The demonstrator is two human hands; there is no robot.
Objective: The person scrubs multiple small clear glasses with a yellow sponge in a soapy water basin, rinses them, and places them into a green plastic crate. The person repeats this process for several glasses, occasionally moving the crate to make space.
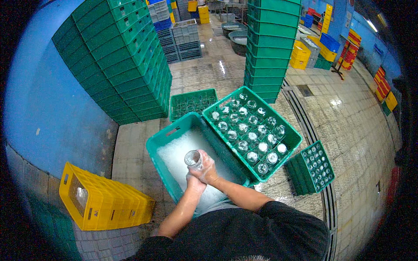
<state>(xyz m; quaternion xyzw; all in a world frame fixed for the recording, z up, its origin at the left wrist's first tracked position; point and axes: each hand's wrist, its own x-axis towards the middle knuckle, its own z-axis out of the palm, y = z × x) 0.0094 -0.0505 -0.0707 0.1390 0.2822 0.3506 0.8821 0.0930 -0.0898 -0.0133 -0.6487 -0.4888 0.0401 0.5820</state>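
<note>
Both of my hands are together over a green plastic tub [153, 146] of white suds [173, 153]. My right hand [208, 168], wet and foamy, wraps the side of a clear glass [193, 160] whose round mouth tilts up towards me. Lower down, my left hand [195, 183] grips the glass near its base, mostly below the right hand, so the lower glass is hidden. Against the tub's right side stands a green divided crate [225, 148] with rows of clear glasses [252, 136], several with foam on them.
Beyond the tub sits another green crate [176, 106] of glasses. Tall green crate stacks [130, 65] [267, 49] rise at left and centre. A yellow crate [114, 205] stands lower left. A smaller-looking glass-filled crate [298, 176] is at right, by a floor drain [307, 125]. The tiled floor looks wet.
</note>
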